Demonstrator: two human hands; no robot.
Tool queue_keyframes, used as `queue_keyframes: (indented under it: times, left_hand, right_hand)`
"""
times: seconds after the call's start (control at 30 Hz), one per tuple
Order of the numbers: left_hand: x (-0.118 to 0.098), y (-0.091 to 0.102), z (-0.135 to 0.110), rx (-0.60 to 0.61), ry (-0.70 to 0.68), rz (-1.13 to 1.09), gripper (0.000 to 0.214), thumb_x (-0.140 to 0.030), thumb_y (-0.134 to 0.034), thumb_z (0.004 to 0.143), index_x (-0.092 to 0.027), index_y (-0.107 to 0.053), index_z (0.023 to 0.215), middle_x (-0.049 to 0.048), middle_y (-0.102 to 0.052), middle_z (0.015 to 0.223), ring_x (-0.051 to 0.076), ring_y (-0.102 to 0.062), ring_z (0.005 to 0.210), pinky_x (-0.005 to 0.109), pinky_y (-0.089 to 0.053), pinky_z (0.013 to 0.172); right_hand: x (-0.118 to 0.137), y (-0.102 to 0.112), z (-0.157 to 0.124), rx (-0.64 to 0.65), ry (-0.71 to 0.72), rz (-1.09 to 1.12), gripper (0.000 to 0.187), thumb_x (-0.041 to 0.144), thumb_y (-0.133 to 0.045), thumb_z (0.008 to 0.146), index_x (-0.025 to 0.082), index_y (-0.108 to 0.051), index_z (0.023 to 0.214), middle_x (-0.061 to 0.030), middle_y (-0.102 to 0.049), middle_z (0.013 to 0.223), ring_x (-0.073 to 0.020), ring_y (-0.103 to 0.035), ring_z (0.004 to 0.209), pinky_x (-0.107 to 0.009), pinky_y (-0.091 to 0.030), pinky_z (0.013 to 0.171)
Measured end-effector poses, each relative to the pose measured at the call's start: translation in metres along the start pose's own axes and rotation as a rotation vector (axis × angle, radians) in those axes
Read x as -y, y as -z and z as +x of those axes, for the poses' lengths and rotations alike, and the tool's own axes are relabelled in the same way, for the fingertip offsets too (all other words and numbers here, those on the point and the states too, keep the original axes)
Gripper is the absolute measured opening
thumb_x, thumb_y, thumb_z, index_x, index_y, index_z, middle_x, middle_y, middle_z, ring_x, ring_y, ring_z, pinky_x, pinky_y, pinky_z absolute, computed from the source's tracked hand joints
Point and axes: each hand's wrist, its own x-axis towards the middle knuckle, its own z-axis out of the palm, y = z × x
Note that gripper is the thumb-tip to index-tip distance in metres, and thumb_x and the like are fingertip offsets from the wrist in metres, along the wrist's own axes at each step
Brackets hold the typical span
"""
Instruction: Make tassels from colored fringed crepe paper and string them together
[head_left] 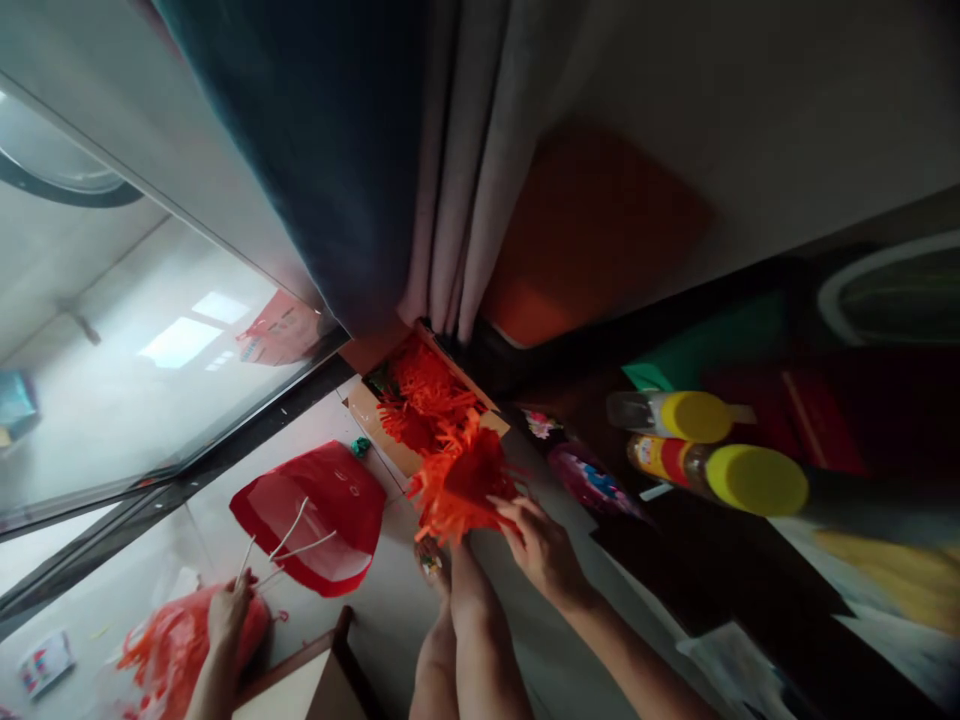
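Observation:
My right hand [544, 548] grips a bunch of orange-red fringed paper [459, 482] and holds it just in front of a cardboard box [369, 412]. The box is full of more red fringed paper [424, 392]. My left hand [229, 612] is low at the left, closed on the top of an orange-red plastic bag [169, 655] with fringed material spilling out of it. A red bag with white string handles [322, 510] lies open on the pale floor between the two hands. Bare legs [461, 640] reach toward the box, between my arms.
Two bottles with yellow caps [694, 416] [754, 480] lie on a dark surface at the right, near colourful wrappers [592, 478]. Dark and pale curtains [420, 170] hang behind the box. A glass sliding door [150, 350] runs along the left. A wooden corner [315, 670] sits by my left arm.

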Motion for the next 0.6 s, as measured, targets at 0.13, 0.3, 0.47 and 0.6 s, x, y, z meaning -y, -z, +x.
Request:
queue_keyframes:
  times: [0.13, 0.3, 0.47, 0.6]
  left_hand:
    - [-0.044, 0.01, -0.027, 0.077, -0.115, -0.017, 0.07, -0.088, -0.043, 0.049, -0.019, -0.053, 0.052, -0.0011, -0.041, 0.041, 0.016, -0.043, 0.044, 0.028, -0.036, 0.047]
    - [-0.11, 0.062, -0.105, 0.142, -0.289, -0.056, 0.065, -0.082, -0.047, 0.06, -0.018, -0.053, 0.056, -0.0026, -0.041, 0.047, 0.013, -0.039, 0.048, 0.024, -0.031, 0.046]
    - [-0.176, 0.142, -0.196, 0.253, -0.445, -0.33, 0.05, -0.065, -0.059, 0.071, -0.016, -0.053, 0.062, -0.0041, -0.042, 0.053, 0.01, -0.036, 0.049, 0.021, -0.029, 0.045]
    - [-0.242, 0.157, -0.234, 0.312, -0.599, -0.438, 0.045, -0.059, -0.062, 0.072, -0.016, -0.052, 0.063, -0.0054, -0.04, 0.051, 0.008, -0.035, 0.047, 0.021, -0.031, 0.045]
  right_hand:
    - [0.018, 0.032, -0.047, -0.059, -0.108, -0.032, 0.013, 0.024, -0.044, 0.094, 0.021, -0.056, 0.094, -0.0073, -0.066, 0.081, -0.0205, -0.066, 0.074, -0.033, -0.055, 0.069]
    - [0.046, 0.077, -0.106, -0.19, -0.257, -0.056, 0.015, 0.033, -0.046, 0.094, 0.022, -0.056, 0.094, -0.0076, -0.068, 0.081, -0.0211, -0.068, 0.069, -0.032, -0.056, 0.064]
    - [0.082, 0.113, -0.157, -0.349, -0.3, -0.067, 0.021, 0.038, -0.048, 0.092, 0.023, -0.058, 0.102, -0.0102, -0.071, 0.09, -0.0242, -0.07, 0.077, -0.033, -0.058, 0.065]
    - [0.111, 0.135, -0.195, -0.48, -0.348, -0.028, 0.024, 0.04, -0.048, 0.091, 0.022, -0.06, 0.102, -0.012, -0.071, 0.092, -0.025, -0.07, 0.077, -0.034, -0.059, 0.065]
